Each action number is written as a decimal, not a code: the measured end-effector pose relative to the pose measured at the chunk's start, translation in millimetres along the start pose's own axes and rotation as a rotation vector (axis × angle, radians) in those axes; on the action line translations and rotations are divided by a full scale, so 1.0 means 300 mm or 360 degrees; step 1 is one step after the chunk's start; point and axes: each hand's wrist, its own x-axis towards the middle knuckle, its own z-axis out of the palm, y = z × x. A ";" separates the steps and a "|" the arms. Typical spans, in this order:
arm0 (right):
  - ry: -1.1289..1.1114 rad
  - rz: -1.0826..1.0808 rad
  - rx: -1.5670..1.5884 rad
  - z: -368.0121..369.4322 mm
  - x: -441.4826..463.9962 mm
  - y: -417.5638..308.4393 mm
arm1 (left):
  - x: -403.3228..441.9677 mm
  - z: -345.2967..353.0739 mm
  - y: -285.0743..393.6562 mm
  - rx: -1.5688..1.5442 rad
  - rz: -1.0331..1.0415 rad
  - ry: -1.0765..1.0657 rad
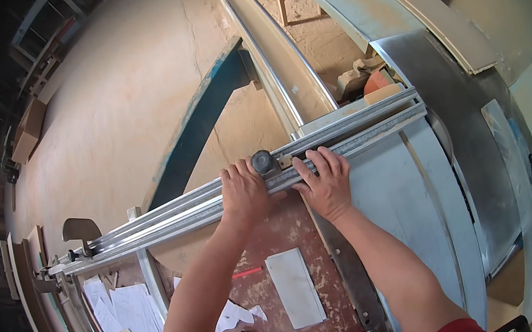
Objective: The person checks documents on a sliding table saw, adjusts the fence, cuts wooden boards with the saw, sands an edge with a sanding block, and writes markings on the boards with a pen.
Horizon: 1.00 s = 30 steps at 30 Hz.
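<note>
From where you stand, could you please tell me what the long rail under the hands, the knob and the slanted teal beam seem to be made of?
Rail: probably bare aluminium, given its silvery sheen and grooves. Knob: likely matt black plastic, from its dull surface; rubber is possible. Beam: perhaps painted steel, judging by its teal coat and dusty edge.

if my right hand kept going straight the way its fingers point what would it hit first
Your right hand would probably meet the far metal rail first, just ahead of the fingertips; one view can't settle whether it would clear the top.
</note>
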 end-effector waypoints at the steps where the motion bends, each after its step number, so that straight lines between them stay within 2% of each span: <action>1: -0.0002 0.0002 -0.0002 -0.001 0.003 0.000 | 0.001 0.002 -0.002 -0.0002 0.0006 0.0017; 12: 0.0002 -0.0001 -0.0007 0.006 0.000 0.004 | -0.002 -0.011 0.004 -0.0006 0.0006 0.0002; 15: -0.0003 -0.0011 -0.0011 0.010 -0.004 0.007 | -0.004 0.016 -0.002 -0.0046 0.0005 0.0104; 24: 0.0010 -0.0018 0.0005 0.005 0.000 0.005 | -0.009 -0.007 -0.010 -0.0210 -0.0023 0.0016; 27: 0.0028 -0.0031 0.0002 -0.001 0.002 0.005 | -0.030 0.025 -0.039 -0.0565 -0.0072 0.0535; 30: 0.0014 -0.0009 -0.0009 -0.008 0.002 -0.001 | -0.019 -0.112 -0.057 -0.1199 -0.0440 0.0472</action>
